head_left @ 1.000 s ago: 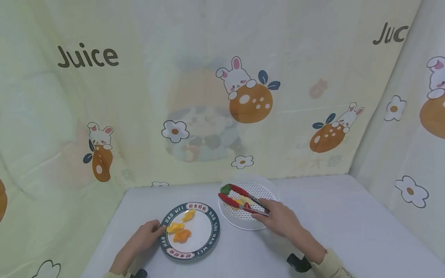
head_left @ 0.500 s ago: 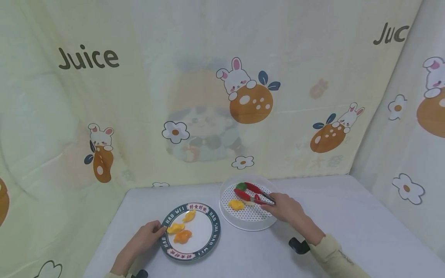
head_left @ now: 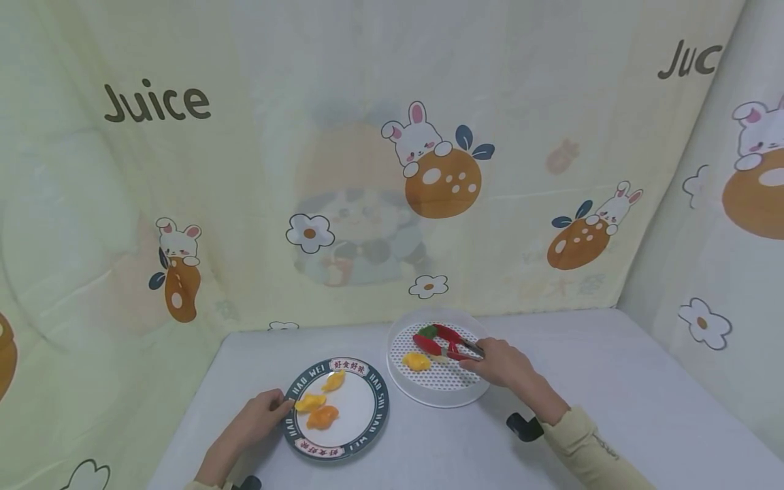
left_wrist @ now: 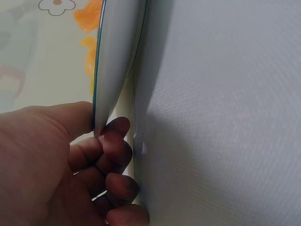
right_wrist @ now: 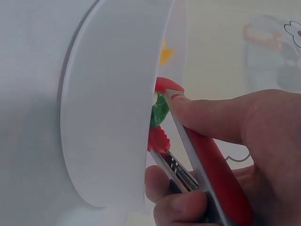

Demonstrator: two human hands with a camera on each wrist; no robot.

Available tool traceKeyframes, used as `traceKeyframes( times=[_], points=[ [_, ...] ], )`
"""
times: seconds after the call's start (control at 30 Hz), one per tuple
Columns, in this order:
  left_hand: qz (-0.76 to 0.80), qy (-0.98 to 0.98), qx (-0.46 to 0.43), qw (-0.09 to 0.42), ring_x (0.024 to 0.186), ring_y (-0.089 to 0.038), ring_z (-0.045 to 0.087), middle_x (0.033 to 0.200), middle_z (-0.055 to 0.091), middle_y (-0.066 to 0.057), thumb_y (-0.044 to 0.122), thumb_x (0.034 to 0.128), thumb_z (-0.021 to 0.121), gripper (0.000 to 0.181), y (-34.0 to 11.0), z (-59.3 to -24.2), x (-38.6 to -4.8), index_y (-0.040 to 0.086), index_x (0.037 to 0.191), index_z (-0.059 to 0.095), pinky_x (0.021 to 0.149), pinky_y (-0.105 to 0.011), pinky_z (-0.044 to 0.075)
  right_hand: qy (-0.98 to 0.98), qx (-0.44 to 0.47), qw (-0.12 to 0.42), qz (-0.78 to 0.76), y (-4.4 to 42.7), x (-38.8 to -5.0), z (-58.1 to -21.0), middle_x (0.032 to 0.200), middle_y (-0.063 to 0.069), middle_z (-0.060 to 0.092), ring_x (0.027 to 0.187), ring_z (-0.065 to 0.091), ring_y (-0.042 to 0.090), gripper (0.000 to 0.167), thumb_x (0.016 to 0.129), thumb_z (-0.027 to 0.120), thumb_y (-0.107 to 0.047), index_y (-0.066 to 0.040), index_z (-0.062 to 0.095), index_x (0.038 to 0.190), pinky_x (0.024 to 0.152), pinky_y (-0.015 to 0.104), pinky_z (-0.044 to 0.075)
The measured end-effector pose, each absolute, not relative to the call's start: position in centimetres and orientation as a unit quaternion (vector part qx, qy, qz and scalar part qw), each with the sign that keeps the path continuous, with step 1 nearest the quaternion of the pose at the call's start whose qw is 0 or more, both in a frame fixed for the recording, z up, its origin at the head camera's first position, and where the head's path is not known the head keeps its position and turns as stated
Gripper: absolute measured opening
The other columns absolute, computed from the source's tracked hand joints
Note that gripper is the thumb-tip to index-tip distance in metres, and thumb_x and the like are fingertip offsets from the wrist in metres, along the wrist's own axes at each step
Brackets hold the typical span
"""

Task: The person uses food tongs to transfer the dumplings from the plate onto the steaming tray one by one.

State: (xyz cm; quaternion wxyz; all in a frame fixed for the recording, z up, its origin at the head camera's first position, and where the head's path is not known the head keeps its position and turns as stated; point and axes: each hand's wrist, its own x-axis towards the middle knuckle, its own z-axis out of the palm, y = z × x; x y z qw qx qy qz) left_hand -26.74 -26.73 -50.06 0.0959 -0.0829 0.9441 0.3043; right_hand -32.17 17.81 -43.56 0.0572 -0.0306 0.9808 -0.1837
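My right hand [head_left: 503, 364] holds red-tipped metal tongs [head_left: 427, 345] over a round white perforated steamer tray [head_left: 437, 396]. Between the tong tips lies a green piece [head_left: 428, 331]; whether they squeeze it I cannot tell. A yellow toy dumpling [head_left: 416, 361] and a red piece with a crimped edge [right_wrist: 160, 139] are also in the tray. The tray's wall hides part of them in the right wrist view. My left hand [head_left: 260, 414] pinches the left rim of a plate [head_left: 365, 435] between thumb and fingers. Yellow dumplings [head_left: 310, 403] and an orange dumpling [head_left: 322, 417] lie on that plate.
Both dishes stand on a white-covered table [head_left: 429, 449], the tray to the right of the plate and farther back. A printed curtain [head_left: 355, 286] hangs behind the table, and another printed sheet [head_left: 692, 272] closes off the right side.
The right hand and tongs moved right and slightly back over the tray, with the green piece shifting rightward too. The yellow dumpling in the tray came into clear view. The left hand stayed at the plate.
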Motion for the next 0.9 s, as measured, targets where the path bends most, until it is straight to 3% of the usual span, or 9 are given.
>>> traceKeyframes(
  times=[0.37, 0.63, 0.83, 0.9],
  points=[
    [0.307, 0.943, -0.085, 0.097, 0.071, -0.016, 0.050, 0.075, 0.055, -0.003, 0.030, 0.1004, 0.059, 0.025, -26.6, -49.9, -26.5, 0.011, 0.084, 0.057, 0.062, -0.029, 0.041, 0.977, -0.035, 0.049, -0.207, 17.9, -31.4, -42.7, 0.118, 0.022, 0.066, 0.088, 0.058, 0.026, 0.073, 0.086, 0.075, -0.045, 0.006, 0.053, 0.134, 0.069, 0.035, 0.052],
    [0.308, 0.942, -0.087, 0.096, 0.071, -0.016, 0.050, 0.075, 0.056, -0.003, 0.029, 0.1004, 0.059, 0.024, -26.6, -49.5, -26.4, 0.011, 0.084, 0.057, 0.062, -0.029, 0.042, 0.965, -0.064, 0.031, -0.251, 16.6, -29.3, -40.6, 0.129, 0.020, 0.062, 0.105, 0.060, 0.029, 0.091, 0.079, 0.078, -0.058, 0.001, 0.048, 0.141, 0.086, 0.047, 0.056],
    [0.305, 0.945, -0.075, 0.094, 0.071, -0.016, 0.050, 0.075, 0.055, -0.003, 0.030, 0.1008, 0.059, 0.025, -26.7, -49.8, -26.5, 0.011, 0.086, 0.058, 0.062, -0.029, 0.041, 0.963, -0.080, 0.024, -0.257, 14.1, -27.0, -40.8, 0.129, 0.013, 0.063, 0.103, 0.058, 0.023, 0.087, 0.079, 0.080, -0.053, -0.004, 0.049, 0.144, 0.088, 0.045, 0.054],
    [0.305, 0.945, -0.076, 0.095, 0.071, -0.016, 0.050, 0.075, 0.055, -0.002, 0.030, 0.1008, 0.059, 0.025, -26.7, -49.8, -26.5, 0.011, 0.086, 0.058, 0.062, -0.029, 0.041, 0.962, -0.089, 0.030, -0.257, 13.1, -26.3, -41.3, 0.121, 0.008, 0.065, 0.098, 0.056, 0.020, 0.085, 0.078, 0.081, -0.052, -0.007, 0.050, 0.143, 0.083, 0.041, 0.054]
  ],
)
